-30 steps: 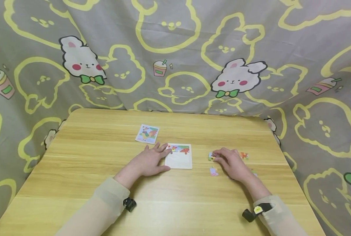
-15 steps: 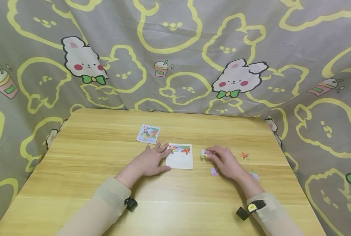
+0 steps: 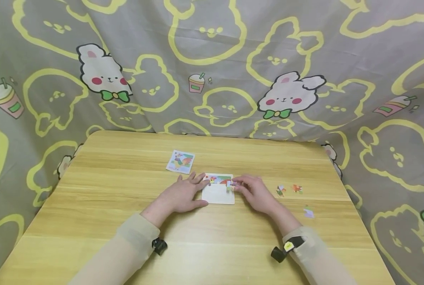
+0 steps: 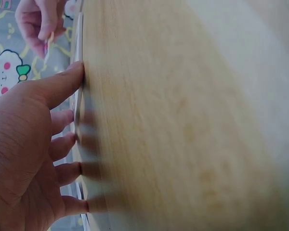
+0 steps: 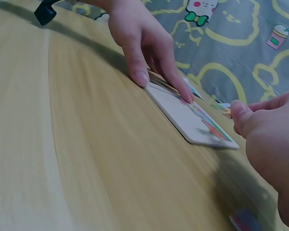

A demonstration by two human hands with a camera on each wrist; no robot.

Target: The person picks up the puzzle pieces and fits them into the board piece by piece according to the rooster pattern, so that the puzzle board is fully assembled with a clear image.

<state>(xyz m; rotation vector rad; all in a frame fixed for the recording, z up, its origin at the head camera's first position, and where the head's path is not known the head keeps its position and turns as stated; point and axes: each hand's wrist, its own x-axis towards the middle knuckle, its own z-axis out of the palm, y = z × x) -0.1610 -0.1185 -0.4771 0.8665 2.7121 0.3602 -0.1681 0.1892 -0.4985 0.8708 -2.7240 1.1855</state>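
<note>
A white puzzle board (image 3: 217,196) lies mid-table, with a strip of joined puzzle pieces (image 3: 219,179) along its far edge showing part of a rooster. My left hand (image 3: 183,196) rests spread at the board's left side, thumb at the near corner and index finger over the top strip. Between thumb and fingers, my right hand (image 3: 256,194) pinches a small puzzle piece (image 3: 228,186), which is held over the board's right part. In the right wrist view that puzzle piece (image 5: 227,114) shows above the board (image 5: 178,118), raised clear of it.
A picture card (image 3: 180,162) with a rooster lies beyond my left hand. Loose puzzle pieces lie to the right: a dark green one (image 3: 281,190), an orange one (image 3: 297,189) and a lilac one (image 3: 308,212). A patterned curtain (image 3: 226,130) hangs behind the table (image 3: 126,158).
My right hand has moved left from the loose pieces to the board, carrying the pinched puzzle piece. The dark green piece has come into view behind it. My left hand has stayed put.
</note>
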